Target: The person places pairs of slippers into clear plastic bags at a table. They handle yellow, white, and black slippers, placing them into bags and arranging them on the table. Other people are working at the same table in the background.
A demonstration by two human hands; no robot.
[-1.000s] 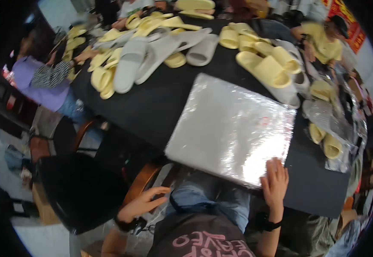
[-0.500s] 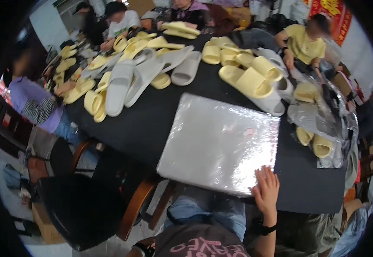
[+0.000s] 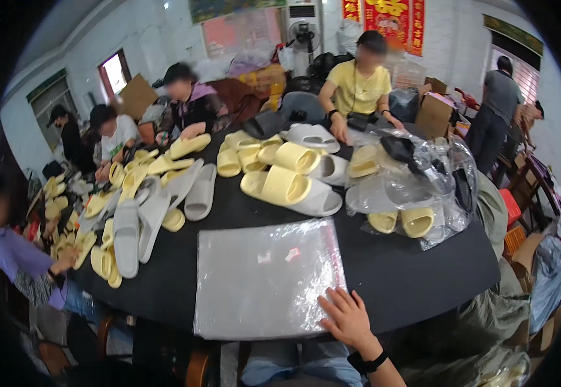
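Note:
A flat stack of clear plastic bags (image 3: 254, 277), shiny and with small red-and-white marks, lies at the near edge of the black table. My right hand (image 3: 346, 317) rests palm down on its near right corner, fingers spread and holding nothing. A dark band circles that wrist. My left hand is out of sight. Beyond the stack lie a yellow slipper (image 3: 288, 187) and a grey slipper (image 3: 322, 201), partly overlapping. To the left sits a pile with a long grey slipper (image 3: 126, 237) and several yellow ones.
Bagged slippers (image 3: 390, 193) lie at the right of the black table (image 3: 415, 274). A person in yellow (image 3: 359, 87) sits across; other people sit along the far left side. A wooden-armed chair (image 3: 198, 369) stands by my legs. Cartons and sacks crowd the right.
The view has tilted up and turned right, bringing the far wall and a standing person into sight. My right hand stays on the bag stack's near right corner.

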